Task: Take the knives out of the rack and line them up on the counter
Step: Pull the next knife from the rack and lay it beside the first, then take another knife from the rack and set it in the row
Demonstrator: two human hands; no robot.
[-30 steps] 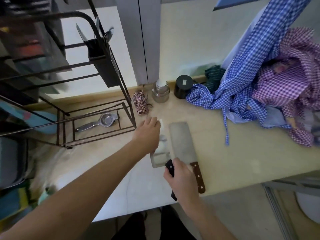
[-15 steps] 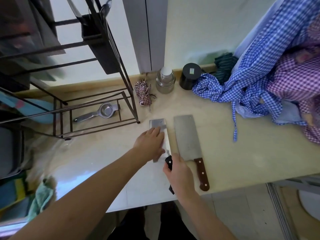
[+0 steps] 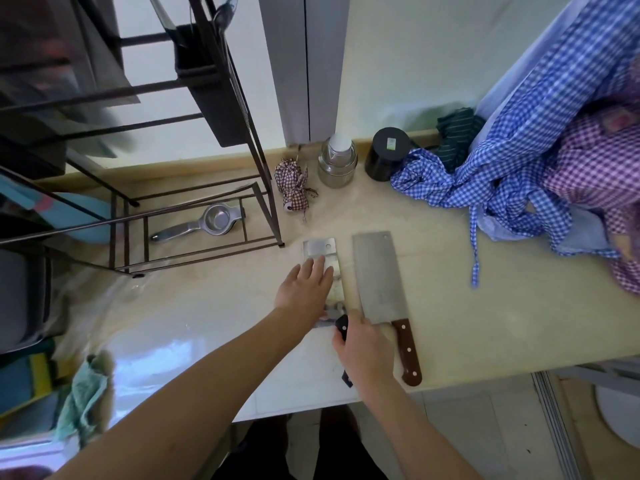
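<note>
Two cleavers lie side by side on the beige counter [image 3: 485, 323]. The right one, a wood-handled cleaver [image 3: 375, 278], rests flat with its brown handle toward the front edge. Left of it lies a black-handled cleaver [image 3: 320, 249]. My left hand [image 3: 306, 289] lies flat on its blade, fingers spread. My right hand [image 3: 363, 348] grips its black handle near the counter's front edge. The dark metal rack [image 3: 221, 119] stands at the back left, with a black holder box hanging on it.
A metal lemon squeezer [image 3: 204, 223] lies inside the rack's base. At the back stand a steel jar [image 3: 337, 161], a black canister [image 3: 388, 154] and a small checked bundle [image 3: 294, 188]. Blue and purple checked cloths [image 3: 519, 150] pile up at right. A teal rag [image 3: 86, 389] lies at left.
The black-handled cleaver has been laid flat next to the wood-handled one. My left hand slid down onto its blade, and the camera tilted nearer to the counter.
</note>
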